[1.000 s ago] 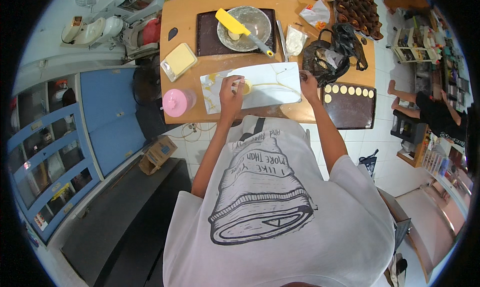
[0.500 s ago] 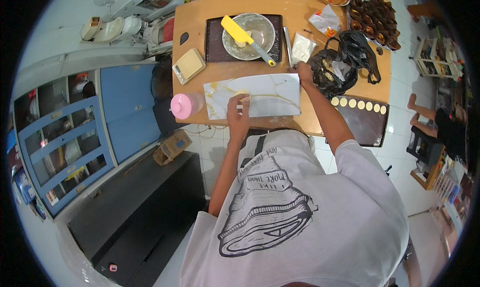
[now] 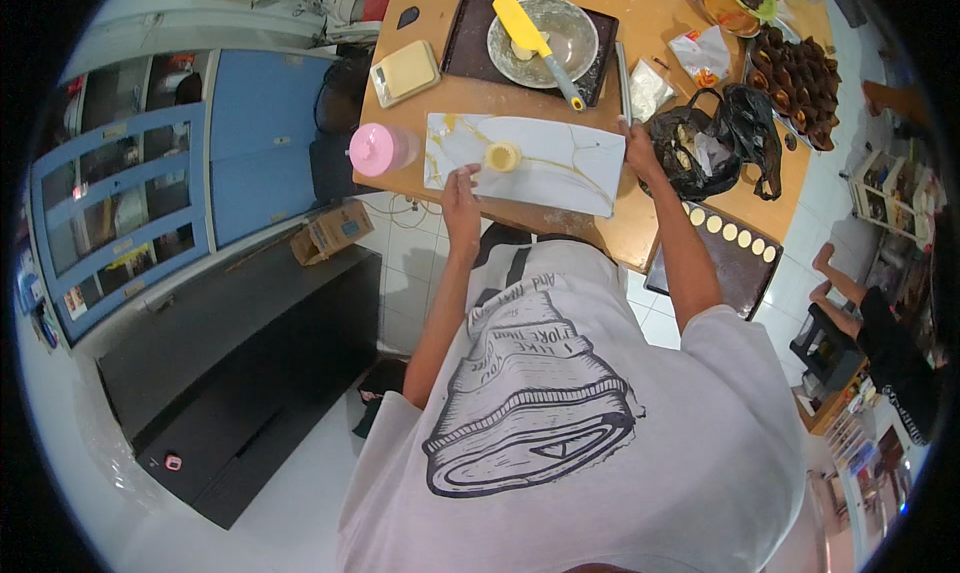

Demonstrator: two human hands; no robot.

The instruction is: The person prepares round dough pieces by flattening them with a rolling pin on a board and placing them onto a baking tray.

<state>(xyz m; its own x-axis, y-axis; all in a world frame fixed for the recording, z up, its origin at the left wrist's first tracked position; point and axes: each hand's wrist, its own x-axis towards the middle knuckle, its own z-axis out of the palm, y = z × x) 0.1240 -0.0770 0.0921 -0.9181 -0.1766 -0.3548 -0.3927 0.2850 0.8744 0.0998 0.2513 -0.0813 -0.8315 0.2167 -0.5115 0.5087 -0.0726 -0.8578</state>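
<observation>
My left hand (image 3: 461, 198) is open at the near edge of the white marble-patterned board (image 3: 570, 163), just below a small round pale-yellow cutter or ring (image 3: 502, 156). My right hand (image 3: 637, 149) is at the board's right end, fingers closed on the lower end of a long silver metal bar (image 3: 622, 78). Above the board, a yellow spatula (image 3: 520, 25) rests across a metal bowl (image 3: 572, 43) on a dark tray (image 3: 468, 43). Beside my right forearm, another tray (image 3: 720, 283) holds several pale dough rounds (image 3: 730, 231).
A pink lidded container (image 3: 374, 150) and a pale square scale (image 3: 405, 71) stand left. Black plastic bags (image 3: 750, 138), white packets (image 3: 650, 93) and dark brown paper cups (image 3: 790, 83) crowd the right. Another person (image 3: 880, 343) is at the far right.
My left hand has drawn back from the round cutter, uncovering it. My right hand has moved from the board's right corner to the metal bar. The view has shifted.
</observation>
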